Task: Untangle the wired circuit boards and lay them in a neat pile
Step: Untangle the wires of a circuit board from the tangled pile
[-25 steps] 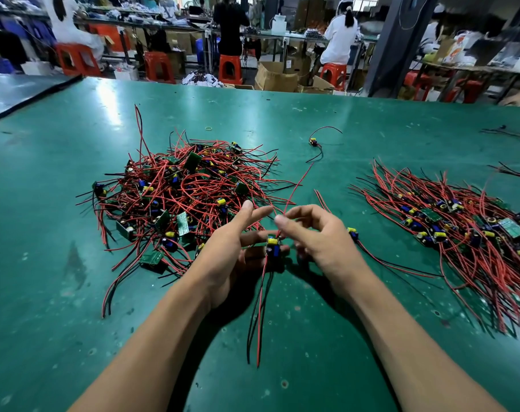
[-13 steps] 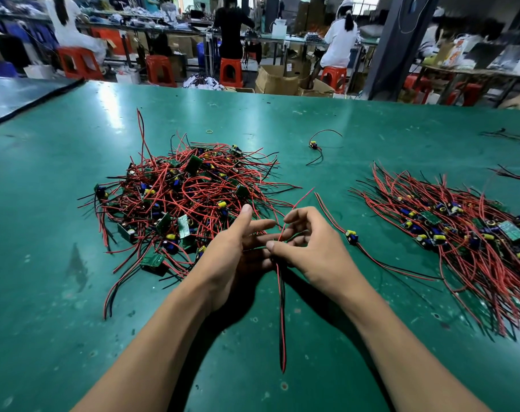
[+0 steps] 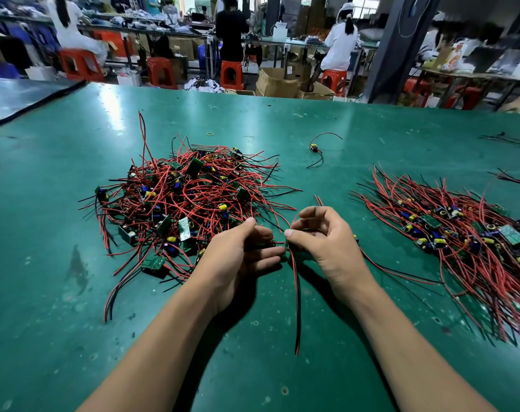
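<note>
Green table (image 3: 371, 367) surface scuffed, one rubber band (image 3: 210, 133) upper centre. Top of frame: red stools (image 3: 162, 73), cardboard boxes (image 3: 276, 83), seated workers (image 3: 340, 46), dark pillar (image 3: 392, 49).

Green table (image 3: 371, 138), red stools (image 3: 231, 73), cardboard boxes (image 3: 278, 81), dark pillar (image 3: 392, 49), seated workers (image 3: 340, 40) at benches

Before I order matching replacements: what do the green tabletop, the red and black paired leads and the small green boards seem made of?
Green tabletop: probably a rubber or vinyl mat, semi-gloss; it reflects lights softly and shows scuffs.
Red and black paired leads: smooth plastic-sheathed wire; they bend in soft curves.
Small green boards: flat, rigid, perhaps fibreglass laminate.
</note>
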`<action>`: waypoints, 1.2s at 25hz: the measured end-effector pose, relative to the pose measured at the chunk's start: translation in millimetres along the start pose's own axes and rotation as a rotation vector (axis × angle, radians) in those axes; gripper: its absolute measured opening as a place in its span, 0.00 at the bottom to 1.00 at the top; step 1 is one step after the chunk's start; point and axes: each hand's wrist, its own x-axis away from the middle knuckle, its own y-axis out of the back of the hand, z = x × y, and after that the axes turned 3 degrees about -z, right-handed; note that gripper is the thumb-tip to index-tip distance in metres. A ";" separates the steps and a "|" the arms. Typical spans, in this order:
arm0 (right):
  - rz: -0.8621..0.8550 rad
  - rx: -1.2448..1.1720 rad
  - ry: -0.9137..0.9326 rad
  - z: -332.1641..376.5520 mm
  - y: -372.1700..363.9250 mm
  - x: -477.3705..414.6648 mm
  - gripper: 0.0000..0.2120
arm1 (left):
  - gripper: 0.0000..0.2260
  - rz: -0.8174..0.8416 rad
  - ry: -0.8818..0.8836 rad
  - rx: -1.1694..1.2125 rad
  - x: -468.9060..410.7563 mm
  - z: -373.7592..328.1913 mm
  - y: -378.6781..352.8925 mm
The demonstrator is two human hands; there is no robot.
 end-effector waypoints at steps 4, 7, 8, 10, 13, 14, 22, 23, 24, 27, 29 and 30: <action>-0.037 0.227 0.083 -3.4 1.6 -1.7 0.14 | 0.14 -0.014 -0.062 0.045 -1.0 2.7 0.6; -0.033 0.397 0.155 -5.6 -2.4 0.0 0.13 | 0.14 -0.005 -0.088 0.032 -0.6 3.4 0.1; -0.026 0.448 0.186 -6.0 -3.2 1.0 0.13 | 0.14 -0.004 -0.096 0.023 -0.1 3.8 -0.3; 0.013 0.521 0.251 -6.5 -3.9 2.7 0.13 | 0.15 -0.014 -0.108 0.008 0.6 3.9 -0.3; 0.162 0.624 0.307 -7.2 -7.1 4.1 0.23 | 0.19 -0.020 -0.106 0.008 -1.2 3.7 -1.0; 0.207 0.675 0.324 -8.7 -8.9 3.9 0.26 | 0.19 -0.014 -0.106 0.002 -1.6 3.3 -1.5; 0.159 0.595 0.268 -12.7 -9.3 2.5 0.25 | 0.11 -0.014 -0.205 -0.010 -2.6 4.4 2.2; 0.129 0.544 0.253 -11.7 -8.3 2.1 0.25 | 0.11 -0.010 -0.200 -0.012 -2.7 4.0 2.3; 0.111 0.490 0.231 -10.6 -6.9 1.5 0.26 | 0.13 -0.002 -0.185 -0.012 -2.7 3.4 1.8; 0.080 0.292 0.139 -4.8 -2.3 -1.8 0.27 | 0.18 0.011 -0.137 -0.031 -0.3 1.8 -1.5; 0.029 0.113 0.105 0.9 -0.3 -3.8 0.27 | 0.19 0.024 -0.110 -0.086 2.7 2.0 -1.0; 0.016 -0.004 0.089 3.9 0.7 -5.2 0.27 | 0.19 0.043 -0.096 -0.112 4.6 1.9 0.0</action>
